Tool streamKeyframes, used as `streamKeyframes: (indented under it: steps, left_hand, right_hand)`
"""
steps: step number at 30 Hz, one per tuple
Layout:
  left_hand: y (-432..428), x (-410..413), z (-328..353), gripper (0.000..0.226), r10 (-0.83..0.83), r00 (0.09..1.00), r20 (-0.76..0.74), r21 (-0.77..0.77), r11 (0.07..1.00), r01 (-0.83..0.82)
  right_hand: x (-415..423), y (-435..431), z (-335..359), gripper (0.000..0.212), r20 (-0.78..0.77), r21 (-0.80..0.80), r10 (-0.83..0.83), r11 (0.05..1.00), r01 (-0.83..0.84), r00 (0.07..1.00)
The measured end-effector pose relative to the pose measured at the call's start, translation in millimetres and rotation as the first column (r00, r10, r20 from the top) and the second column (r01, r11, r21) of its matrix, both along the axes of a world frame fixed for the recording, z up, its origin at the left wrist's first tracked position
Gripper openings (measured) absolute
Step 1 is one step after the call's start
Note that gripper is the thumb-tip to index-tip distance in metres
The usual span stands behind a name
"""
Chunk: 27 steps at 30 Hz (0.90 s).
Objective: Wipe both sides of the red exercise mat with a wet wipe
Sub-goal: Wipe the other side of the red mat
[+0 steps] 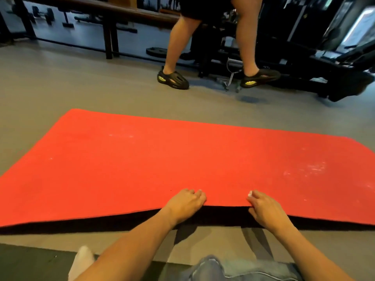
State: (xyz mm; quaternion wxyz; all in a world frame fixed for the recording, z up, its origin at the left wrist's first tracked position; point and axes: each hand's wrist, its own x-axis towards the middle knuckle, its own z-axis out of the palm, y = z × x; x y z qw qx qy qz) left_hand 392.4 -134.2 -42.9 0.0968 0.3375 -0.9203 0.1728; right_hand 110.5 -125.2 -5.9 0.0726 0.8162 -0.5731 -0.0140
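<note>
A red exercise mat (182, 159) lies spread on a grey gym floor (60, 88), its near edge lifted. The left hand (185, 201) and right hand (263, 209) each clamp that edge, seemingly poised to turn it over. Pale scuffs on top, and no wet wipe clearly visible, suggest wiping remains.

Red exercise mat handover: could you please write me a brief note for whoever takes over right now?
Left hand: grips the near edge of the red exercise mat.
Right hand: pinches the same edge, thumb on top.
Mat: lies on the grey floor, near edge lifted, black underside showing.
Done: unclear; whitish marks show on the red side.
Left: flip it and wipe the black side; no wet wipe in either hand.
Mind the person's legs beyond the far edge.
</note>
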Motion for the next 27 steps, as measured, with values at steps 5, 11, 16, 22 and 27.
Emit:
streamKeyframes:
  steps: [5,11,16,22,27]
  left_hand:
    - [7.1,-21.2,8.5,0.016,-0.07,0.994,0.081,0.016,0.998,0.068]
    - [37.2,78.0,-1.3,0.052,0.056,0.99,0.128,0.101,0.992,-0.07]
    - [55.7,158.2,4.5,0.072,0.295,0.938,0.181,0.121,0.94,-0.319]
    - [52.3,168.3,6.2,0.067,0.368,0.899,0.239,0.097,0.912,-0.4]
    - [36.9,86.8,9.0,0.041,0.202,0.961,0.188,0.013,0.978,-0.209]
  right_hand:
    - [-10.4,17.7,-8.4,0.047,-0.026,-0.008,-0.073,0.997,0.073,0.997]
    - [63.3,22.6,-13.7,0.058,-0.055,-0.105,0.316,0.942,-0.32,0.947]
    - [122.5,20.1,-27.5,0.041,-0.038,-0.025,0.273,0.961,-0.274,0.961]
    - [106.7,8.9,-12.8,0.044,0.011,-0.097,0.239,0.967,-0.237,0.971]
    - [32.0,14.4,-11.8,0.046,0.117,-0.039,0.033,0.999,-0.029,0.993]
